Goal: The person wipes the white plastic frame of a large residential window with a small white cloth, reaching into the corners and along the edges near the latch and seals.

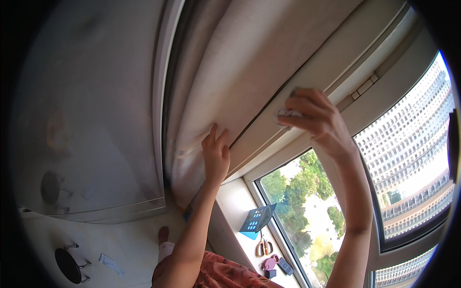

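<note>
My left hand (216, 154) presses with spread fingertips against the pale curtain (230, 82), beside the window wall. Further right and higher, my right hand (315, 113) grips a crumpled white cloth or wipe (288, 116) at the edge of the white window surround (266, 124). Part of the cloth is hidden by the fingers. The window pane (306, 201) below my right hand shows trees outside.
The windowsill (234, 198) holds a dark blue box (256, 219), orange-handled scissors (264, 247), a pink round object (269, 264) and a remote control (285, 265). A glossy panel (101, 118) stands left. A round black stool (68, 265) and a flat packet (111, 264) are on the floor.
</note>
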A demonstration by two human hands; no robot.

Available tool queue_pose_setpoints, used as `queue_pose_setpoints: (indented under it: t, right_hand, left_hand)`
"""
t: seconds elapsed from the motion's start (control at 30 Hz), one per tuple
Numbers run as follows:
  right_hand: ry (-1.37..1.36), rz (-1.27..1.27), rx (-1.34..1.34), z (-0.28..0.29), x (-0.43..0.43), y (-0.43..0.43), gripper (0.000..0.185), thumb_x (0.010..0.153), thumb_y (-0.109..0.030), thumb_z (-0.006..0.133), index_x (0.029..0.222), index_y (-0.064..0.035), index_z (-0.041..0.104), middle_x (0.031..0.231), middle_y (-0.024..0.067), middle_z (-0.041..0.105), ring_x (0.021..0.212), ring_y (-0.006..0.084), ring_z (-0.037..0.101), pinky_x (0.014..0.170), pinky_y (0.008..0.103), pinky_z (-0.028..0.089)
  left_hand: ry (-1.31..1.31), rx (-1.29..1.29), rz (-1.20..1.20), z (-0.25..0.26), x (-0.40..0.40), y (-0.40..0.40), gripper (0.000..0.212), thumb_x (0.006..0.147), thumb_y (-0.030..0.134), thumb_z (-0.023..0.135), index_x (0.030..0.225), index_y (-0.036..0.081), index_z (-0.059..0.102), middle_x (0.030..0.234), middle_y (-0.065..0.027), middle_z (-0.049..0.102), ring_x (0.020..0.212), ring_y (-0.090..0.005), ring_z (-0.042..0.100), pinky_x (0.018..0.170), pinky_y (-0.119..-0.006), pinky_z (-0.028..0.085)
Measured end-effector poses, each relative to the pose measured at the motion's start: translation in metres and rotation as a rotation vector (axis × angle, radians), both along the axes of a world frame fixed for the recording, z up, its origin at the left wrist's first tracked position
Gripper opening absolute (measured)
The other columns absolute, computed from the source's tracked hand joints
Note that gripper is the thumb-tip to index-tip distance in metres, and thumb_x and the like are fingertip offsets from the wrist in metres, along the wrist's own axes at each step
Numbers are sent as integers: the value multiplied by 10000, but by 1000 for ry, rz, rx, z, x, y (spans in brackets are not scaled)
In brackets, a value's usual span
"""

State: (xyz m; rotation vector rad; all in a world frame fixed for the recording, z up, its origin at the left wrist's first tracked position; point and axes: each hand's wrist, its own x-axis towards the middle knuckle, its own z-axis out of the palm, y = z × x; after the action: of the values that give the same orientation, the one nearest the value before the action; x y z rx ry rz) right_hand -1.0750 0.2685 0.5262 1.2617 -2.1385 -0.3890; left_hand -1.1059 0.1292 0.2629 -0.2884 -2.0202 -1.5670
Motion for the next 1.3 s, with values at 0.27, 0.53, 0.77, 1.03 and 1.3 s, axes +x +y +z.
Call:
queue_pose_setpoints:
  t: [0.27,0.53,0.77,1.03,1.3]
  right_hand:
    - [-57,-80,207,-3,13,-21,161,722,-167,715,867,-102,686,977,9,602,999,195,574,914,321,508]
    - [-89,-62,172,-76,12,2,156,716,-135,706,849,-55,702,951,31,590,961,200,577,877,321,501]
    - [-75,-53,187,-163,14,-8,160,670,-97,646,812,-34,685,978,20,574,963,182,556,872,295,471]
    - [-198,-80,185,-304,6,-10,78,671,-114,620,717,-73,668,922,12,551,979,179,536,835,277,445]
    - [-344,-194,234,-402,2,-24,71,653,-126,627,662,-86,685,933,4,587,989,182,531,837,291,447]
  left_hand:
    - [16,-82,3,-2,-19,-7,448,784,-44,535,1219,52,581,1406,-206,410,1198,-431,433,973,-514,415]
    - [19,-110,0,-8,-25,-15,447,775,-16,535,1215,58,563,1400,-199,414,1186,-425,440,967,-521,414]
    - [-71,-90,26,-36,-20,-25,430,754,-50,529,1169,21,616,1354,-208,468,1180,-407,466,982,-489,410]
    - [-377,-147,-17,-107,5,-37,502,756,-58,532,1242,55,588,1417,-187,419,1231,-406,421,1036,-449,390]
    - [-368,-250,-41,-132,20,-37,475,754,-37,546,1222,27,595,1261,-240,533,1193,-402,488,1008,-476,396]
